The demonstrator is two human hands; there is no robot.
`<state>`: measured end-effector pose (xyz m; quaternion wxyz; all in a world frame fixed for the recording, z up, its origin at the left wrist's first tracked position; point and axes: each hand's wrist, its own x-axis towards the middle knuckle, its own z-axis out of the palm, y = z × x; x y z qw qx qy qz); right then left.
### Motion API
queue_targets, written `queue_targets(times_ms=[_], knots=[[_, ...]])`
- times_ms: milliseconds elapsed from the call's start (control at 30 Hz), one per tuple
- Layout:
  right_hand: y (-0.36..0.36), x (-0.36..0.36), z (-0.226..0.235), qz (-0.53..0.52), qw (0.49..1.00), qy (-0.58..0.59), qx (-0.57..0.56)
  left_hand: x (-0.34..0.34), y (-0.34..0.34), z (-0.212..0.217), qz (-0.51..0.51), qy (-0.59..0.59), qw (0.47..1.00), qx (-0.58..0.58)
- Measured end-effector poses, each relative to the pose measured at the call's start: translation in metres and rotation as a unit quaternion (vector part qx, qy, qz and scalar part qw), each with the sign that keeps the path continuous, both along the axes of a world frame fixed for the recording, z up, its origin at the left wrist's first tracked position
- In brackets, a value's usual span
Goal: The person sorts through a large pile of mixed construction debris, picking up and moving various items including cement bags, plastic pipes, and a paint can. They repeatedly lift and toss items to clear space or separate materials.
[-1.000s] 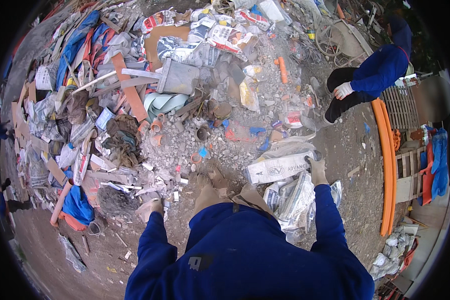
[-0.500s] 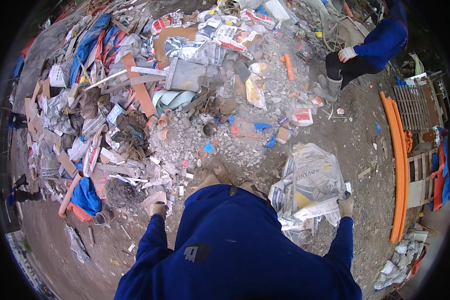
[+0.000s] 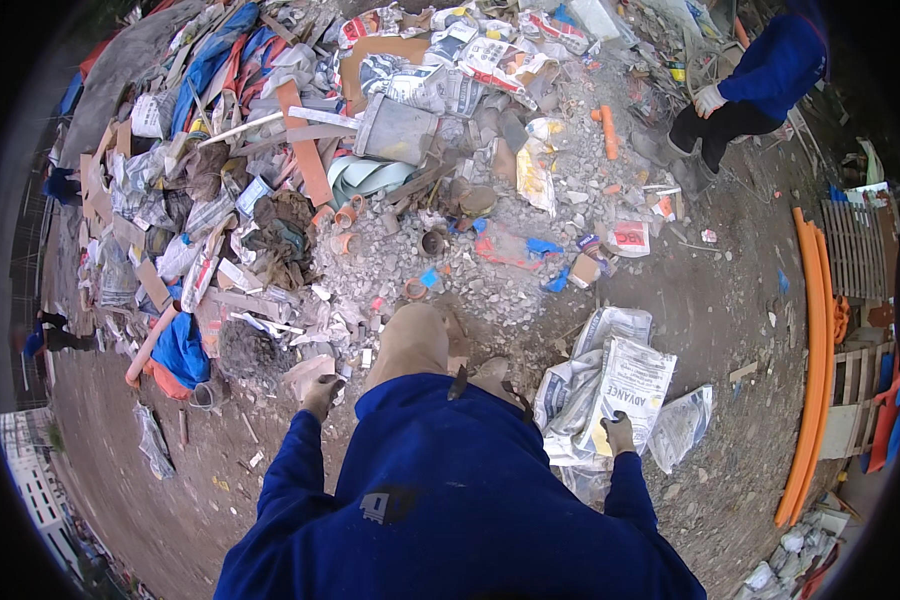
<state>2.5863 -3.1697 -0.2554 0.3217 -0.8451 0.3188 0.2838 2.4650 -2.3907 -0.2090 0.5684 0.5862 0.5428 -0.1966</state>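
Note:
My right hand (image 3: 618,435), in a pale glove with dark fingertips, is over the lower edge of a white printed empty sack (image 3: 635,380). Its thumb and fingers are apart, and I cannot see them gripping the sack. The sack lies on several other crumpled sacks (image 3: 567,400); a greyish flattened sack (image 3: 682,428) sticks out to their right. Away to the left, my gloved left hand (image 3: 320,397) hangs open with nothing in it. Close beside it on the ground is a torn pale sheet (image 3: 306,374).
A large heap of mixed rubbish, with a grey bucket (image 3: 395,128) and boards, covers the far left. Rubble (image 3: 440,240) lies ahead of my legs. A co-worker (image 3: 770,80) bends at the far right. Long orange pipes (image 3: 815,370) and wooden pallets (image 3: 855,250) line the right side.
My right hand has moved left and inward, and the sack's edge it was at is folded over onto the pile. A greyish sack now shows on the right. My left hand's fingers have opened.

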Motion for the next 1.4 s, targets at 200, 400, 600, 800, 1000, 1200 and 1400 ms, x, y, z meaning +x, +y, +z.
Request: queue_targets(times_ms=[200,400,600,800,1000,1200,1400], knots=[[0.159,0.093,0.01,0.229,0.972,0.005,0.051,0.008,0.013,-0.019,0.016,0.014,0.999,-0.033],[0.255,0.197,0.107,0.218,0.974,0.009,0.059,0.041,0.051,-0.054,0.059,0.051,0.995,-0.066],[0.311,0.222,0.143,0.123,0.99,-0.039,0.057,0.104,0.121,-0.051,0.01,0.084,0.99,-0.115],[0.303,0.167,0.116,0.089,0.992,0.004,0.09,0.244,0.193,-0.043,0.041,-0.049,0.996,-0.06],[0.275,0.137,0.068,-0.028,0.981,0.053,0.183,0.337,0.173,0.012,0.085,-0.168,0.981,-0.041],[0.243,0.169,0.034,-0.043,0.976,-0.027,0.213,0.323,0.114,0.033,-0.027,-0.109,0.994,-0.015],[0.199,0.203,0.024,-0.065,0.97,-0.045,0.228,0.261,0.063,0.01,-0.018,-0.08,0.996,-0.04]])
